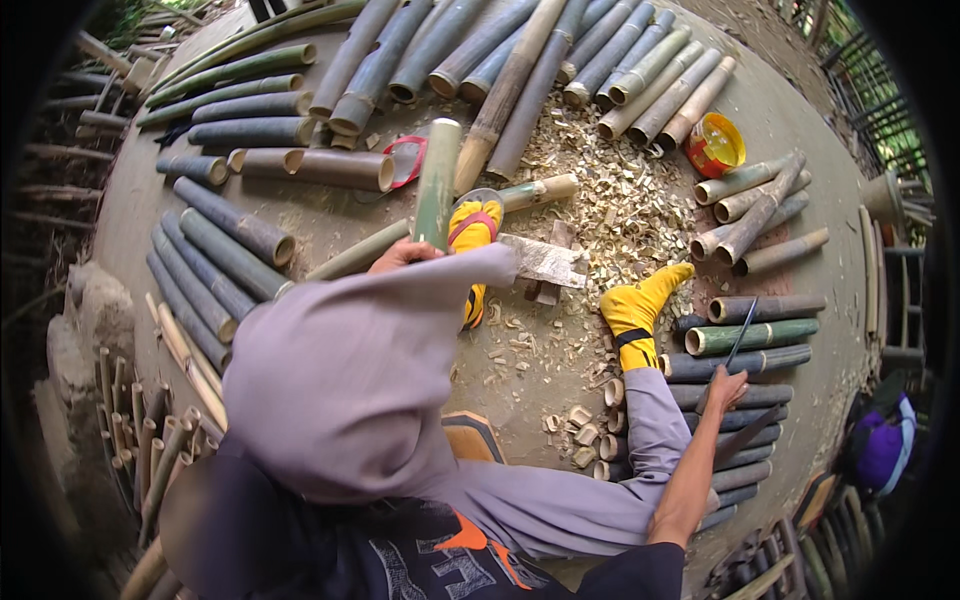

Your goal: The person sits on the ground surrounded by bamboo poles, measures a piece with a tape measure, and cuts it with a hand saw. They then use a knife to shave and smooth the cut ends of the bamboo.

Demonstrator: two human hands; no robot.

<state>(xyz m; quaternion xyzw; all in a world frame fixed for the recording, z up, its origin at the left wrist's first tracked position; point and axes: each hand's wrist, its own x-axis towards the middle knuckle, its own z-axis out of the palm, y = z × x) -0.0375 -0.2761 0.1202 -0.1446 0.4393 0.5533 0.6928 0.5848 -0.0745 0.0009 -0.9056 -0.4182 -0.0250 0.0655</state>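
My left hand (pixel 402 253), partly hidden behind my raised left knee, is closed around the lower end of an upright green bamboo tube (pixel 436 185). The tube has a pale cut top. Off to the right, my right hand (pixel 725 388) grips a thin dark rod-like tool (pixel 742 336) that points up and away; its kind is unclear. Beneath that hand are dark bamboo tubes (pixel 735 368) laid side by side. A dark flat shape (pixel 748 434) near the wrist may be a blade; I cannot tell if it belongs to the tool.
Pale wood chips (pixel 625 190) cover the ground ahead, near a wooden block (pixel 545 262). My yellow-socked feet are apart, the left one (pixel 472 225) in a sandal. Bamboo tubes (pixel 480 50) fan around me. A yellow-and-red tub (pixel 715 145) and a red-rimmed container (pixel 405 160) stand among them.
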